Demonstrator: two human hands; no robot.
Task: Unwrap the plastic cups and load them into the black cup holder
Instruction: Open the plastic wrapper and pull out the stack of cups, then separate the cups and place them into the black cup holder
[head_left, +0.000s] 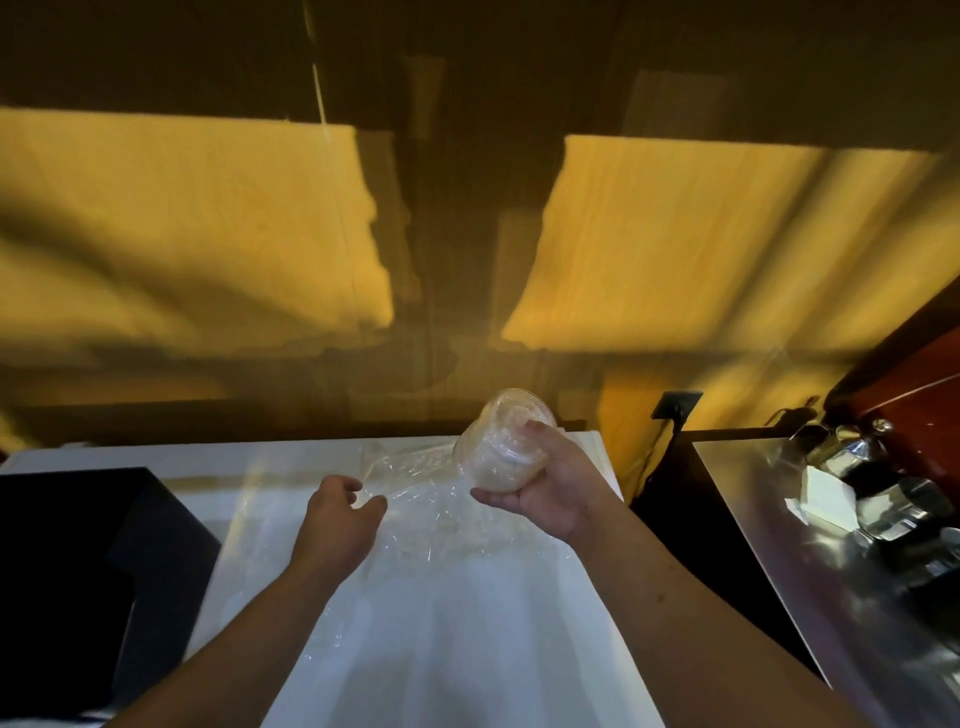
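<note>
My right hand (553, 486) grips a short stack of clear plastic cups (501, 447), tilted, with the rims pointing up and away from me. Loose clear plastic wrap (431, 514) lies crumpled on the white counter (467, 623) below the stack. My left hand (337, 512) hovers at the left edge of the wrap, fingers curled and touching or pinching the film. A black box-shaped object (78, 561), possibly the cup holder, stands at the left edge of the counter; its openings are hidden.
A steel-topped counter (769, 509) stands to the right across a dark gap, carrying shiny metal pots (883, 499) and a white box. A wall socket (675, 405) with a cable sits behind. The yellow-lit wall rises behind the counter.
</note>
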